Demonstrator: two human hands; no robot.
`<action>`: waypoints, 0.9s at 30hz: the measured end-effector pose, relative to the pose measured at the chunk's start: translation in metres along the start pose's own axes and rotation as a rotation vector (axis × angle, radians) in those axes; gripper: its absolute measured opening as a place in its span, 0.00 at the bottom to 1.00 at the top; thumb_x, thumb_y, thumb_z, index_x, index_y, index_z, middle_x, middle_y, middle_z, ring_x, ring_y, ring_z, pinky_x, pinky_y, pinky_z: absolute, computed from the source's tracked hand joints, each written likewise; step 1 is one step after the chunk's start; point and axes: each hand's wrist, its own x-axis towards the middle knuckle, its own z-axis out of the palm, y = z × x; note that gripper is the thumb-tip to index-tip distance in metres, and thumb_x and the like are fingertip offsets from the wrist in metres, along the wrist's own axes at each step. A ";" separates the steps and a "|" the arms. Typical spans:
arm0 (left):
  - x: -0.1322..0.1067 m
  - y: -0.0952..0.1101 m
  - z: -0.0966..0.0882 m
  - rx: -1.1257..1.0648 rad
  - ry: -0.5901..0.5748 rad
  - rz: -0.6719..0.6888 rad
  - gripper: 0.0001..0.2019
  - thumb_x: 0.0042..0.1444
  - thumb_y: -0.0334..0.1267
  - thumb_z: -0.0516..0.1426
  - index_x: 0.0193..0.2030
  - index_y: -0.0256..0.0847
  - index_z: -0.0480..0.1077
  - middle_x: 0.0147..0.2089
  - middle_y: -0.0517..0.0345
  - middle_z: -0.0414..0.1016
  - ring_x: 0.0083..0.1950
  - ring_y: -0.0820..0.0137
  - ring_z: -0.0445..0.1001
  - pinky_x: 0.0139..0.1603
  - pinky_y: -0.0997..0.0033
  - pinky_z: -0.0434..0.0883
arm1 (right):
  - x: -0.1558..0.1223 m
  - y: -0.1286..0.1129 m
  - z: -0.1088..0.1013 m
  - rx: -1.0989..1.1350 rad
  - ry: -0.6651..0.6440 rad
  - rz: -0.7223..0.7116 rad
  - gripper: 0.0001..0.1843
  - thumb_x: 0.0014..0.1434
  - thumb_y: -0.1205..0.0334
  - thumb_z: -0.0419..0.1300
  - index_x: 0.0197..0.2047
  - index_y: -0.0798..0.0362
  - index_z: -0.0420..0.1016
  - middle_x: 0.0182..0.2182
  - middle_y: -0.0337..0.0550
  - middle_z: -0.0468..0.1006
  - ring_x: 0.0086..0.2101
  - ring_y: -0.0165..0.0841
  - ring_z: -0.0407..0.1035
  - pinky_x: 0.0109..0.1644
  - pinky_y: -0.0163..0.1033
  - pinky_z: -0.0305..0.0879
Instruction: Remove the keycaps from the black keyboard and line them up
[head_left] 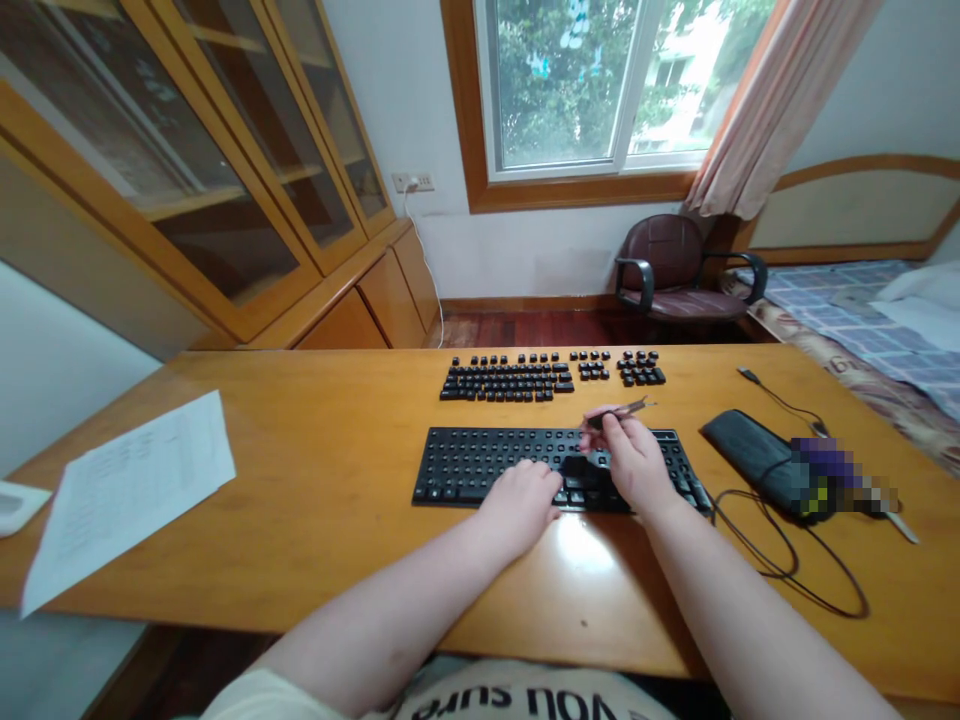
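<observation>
Keyboard lies crosswise below right hand, fingers clamped on slim tool; left hand touching keyboard, grip unclear.

From here I see the black keyboard lying flat, largely capless, loose keycaps in rows beyond, a slim tool near its far edge.

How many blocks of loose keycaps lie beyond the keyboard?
3: a wide left block, a small middle block and a right block, side by side; none looks hidden.
</observation>
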 end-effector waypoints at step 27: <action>0.005 -0.019 0.009 -0.183 0.136 -0.053 0.16 0.49 0.52 0.59 0.35 0.40 0.72 0.40 0.54 0.71 0.45 0.62 0.66 0.45 0.62 0.65 | -0.008 0.011 0.010 -0.842 -0.608 -0.263 0.11 0.62 0.60 0.51 0.34 0.52 0.72 0.30 0.43 0.75 0.33 0.34 0.68 0.37 0.37 0.62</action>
